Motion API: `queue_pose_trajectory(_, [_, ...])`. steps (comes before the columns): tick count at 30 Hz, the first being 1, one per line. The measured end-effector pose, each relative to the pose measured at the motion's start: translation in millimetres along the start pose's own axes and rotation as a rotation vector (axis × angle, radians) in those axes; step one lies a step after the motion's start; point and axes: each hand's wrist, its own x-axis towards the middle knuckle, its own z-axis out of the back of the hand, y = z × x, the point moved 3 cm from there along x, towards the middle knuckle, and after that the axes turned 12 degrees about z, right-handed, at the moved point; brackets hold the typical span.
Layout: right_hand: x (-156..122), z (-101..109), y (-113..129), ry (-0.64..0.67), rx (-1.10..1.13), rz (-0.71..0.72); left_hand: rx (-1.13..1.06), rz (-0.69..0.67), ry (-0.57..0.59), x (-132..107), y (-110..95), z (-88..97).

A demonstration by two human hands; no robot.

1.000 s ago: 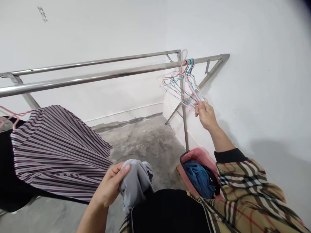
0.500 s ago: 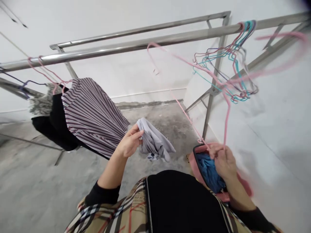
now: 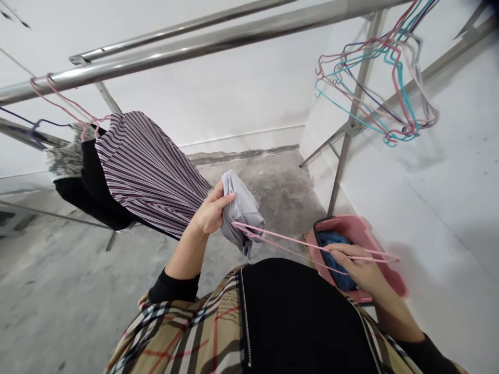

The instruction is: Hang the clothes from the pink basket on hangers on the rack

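Gripping a bunched grey garment [image 3: 242, 206] between thumb and curled fingers, the person's left hand [image 3: 210, 214] holds the cloth up in front of the chest, above a bare concrete floor [image 3: 58, 291]. The right hand [image 3: 358, 269] is closed around a thin pink hanger [image 3: 288, 238], which lies almost level; its far end reaches across to touch the lower edge of the grey garment, just beside the left hand. Directly under the right hand sits a pink basket [image 3: 384, 259] against the white wall, with blue clothing [image 3: 331, 241] inside it. To the outer side of the left hand, a striped garment [image 3: 148, 171] hangs from the steel rail [image 3: 195, 49], its hem close to the left wrist, with a black garment [image 3: 89, 195] next to it, farther from the hand. High above the right hand, a bunch of coloured wire hangers [image 3: 384, 85] dangles from the same rail. Both forearms emerge from plaid sleeves.
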Motion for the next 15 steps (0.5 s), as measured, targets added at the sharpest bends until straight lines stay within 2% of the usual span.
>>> queue_pose_trajectory(5, [10, 3, 10, 0.045, -0.095, -0.011, 0.051, 0.021, 0.002, -4, 4, 1.1])
queue_pose_trajectory(9, [22, -18, 17, 0.09, -0.047, 0.029, 0.218, -0.015, 0.046, -6, 12, -4.4])
queue_pose_trajectory(12, [33, -41, 21, 0.066, -0.049, 0.08, 0.571, -0.118, 0.143, -11, 19, -18.9])
queue_pose_trajectory(15, [47, -61, 28, 0.013, -0.021, 0.095, 1.162, -0.307, 0.22, -21, 25, -37.7])
